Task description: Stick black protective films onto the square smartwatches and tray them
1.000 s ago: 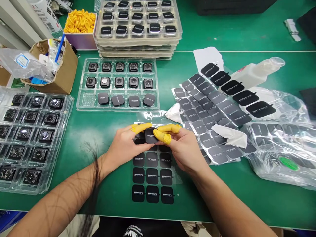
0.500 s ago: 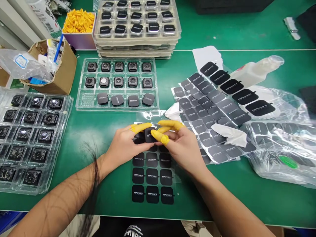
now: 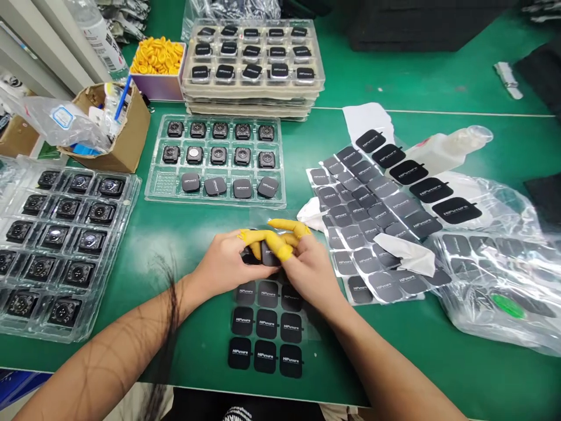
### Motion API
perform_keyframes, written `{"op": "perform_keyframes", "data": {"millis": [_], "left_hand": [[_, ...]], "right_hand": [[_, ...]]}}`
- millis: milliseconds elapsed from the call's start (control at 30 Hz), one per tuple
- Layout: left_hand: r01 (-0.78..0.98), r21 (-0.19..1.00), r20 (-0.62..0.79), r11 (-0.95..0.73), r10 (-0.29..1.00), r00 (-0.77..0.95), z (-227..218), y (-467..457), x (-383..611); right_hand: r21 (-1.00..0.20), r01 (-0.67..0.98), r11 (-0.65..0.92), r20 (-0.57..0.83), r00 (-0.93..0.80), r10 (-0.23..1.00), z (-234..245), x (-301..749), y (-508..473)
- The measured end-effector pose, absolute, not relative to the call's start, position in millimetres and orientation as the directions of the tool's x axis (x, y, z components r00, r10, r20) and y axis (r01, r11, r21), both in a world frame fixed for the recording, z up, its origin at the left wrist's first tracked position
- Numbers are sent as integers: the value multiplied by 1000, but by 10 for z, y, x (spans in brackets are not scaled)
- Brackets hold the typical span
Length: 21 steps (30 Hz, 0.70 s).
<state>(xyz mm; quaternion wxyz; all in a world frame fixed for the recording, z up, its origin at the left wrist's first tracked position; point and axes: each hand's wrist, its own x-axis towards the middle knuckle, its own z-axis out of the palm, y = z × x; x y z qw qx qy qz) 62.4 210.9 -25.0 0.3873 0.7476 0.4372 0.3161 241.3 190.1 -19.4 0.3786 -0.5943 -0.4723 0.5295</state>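
Observation:
A square black smartwatch body with a printed film on its face is between my hands, partly hidden by fingers. My left hand grips it from the left side. My right hand is closed on its right and top edge, with thumb and fingertips pressed against it. Yellow finger cots cover several fingertips. Under both hands lies a clear sheet of black "HiFuture" films, its upper rows covered by the hands. Behind them a clear tray holds several watch bodies, the front row ones bearing films; its front left compartment has no watch.
Stacked trays of watches stand at left, others at the back. A box of yellow finger cots and a cardboard box sit back left. Film sheets, a plastic bottle and a clear bag lie right.
The view has tilted up, so the table appears lower. My right thumb and fingers have come further over the watch, covering more of its printed face; the hands are closer together.

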Motion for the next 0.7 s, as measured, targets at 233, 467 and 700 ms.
{"op": "perform_keyframes", "data": {"millis": [233,467,700], "left_hand": [[395,905,-11,-162,916,400,-236,2123,627],[399,868,56,-295,857,513,-320,2092,618],[382,857,121,-345,856,503,-347,2114,611]], "right_hand": [[-970,180,-161,-139,133,981,-109,2539,2019],[-949,288,-127,-187,-193,963,122,1494,3121],[-372,857,357,26,-375,927,82,601,3761]]}}
